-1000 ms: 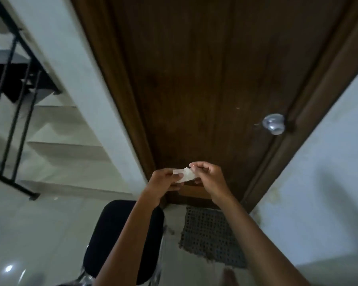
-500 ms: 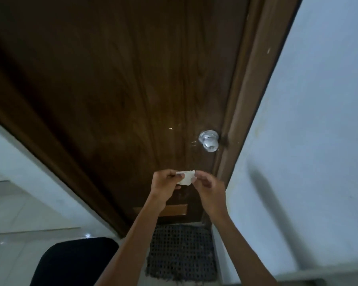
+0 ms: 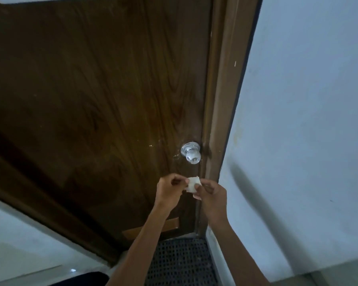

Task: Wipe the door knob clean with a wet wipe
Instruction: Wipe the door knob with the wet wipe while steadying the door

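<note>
A round silver door knob [image 3: 191, 153] sticks out of the dark brown wooden door [image 3: 103, 96], close to its right edge. Just below the knob, a small folded white wet wipe [image 3: 192, 184] is pinched between both hands. My left hand [image 3: 170, 190] grips its left side and my right hand [image 3: 212, 196] grips its right side. The wipe is a short way under the knob and does not touch it. Part of the wipe is hidden by my fingers.
The brown door frame [image 3: 221, 104] runs beside the knob, with a pale wall [image 3: 302, 120] to the right. A dark perforated mat [image 3: 180, 263] lies on the floor at the door's foot. A black seat edge [image 3: 85, 280] shows at the bottom.
The view has swung right and closer to the door, so the knob now sits just above my hands. Both hands stayed pinched on the wipe and rose toward the knob.
</note>
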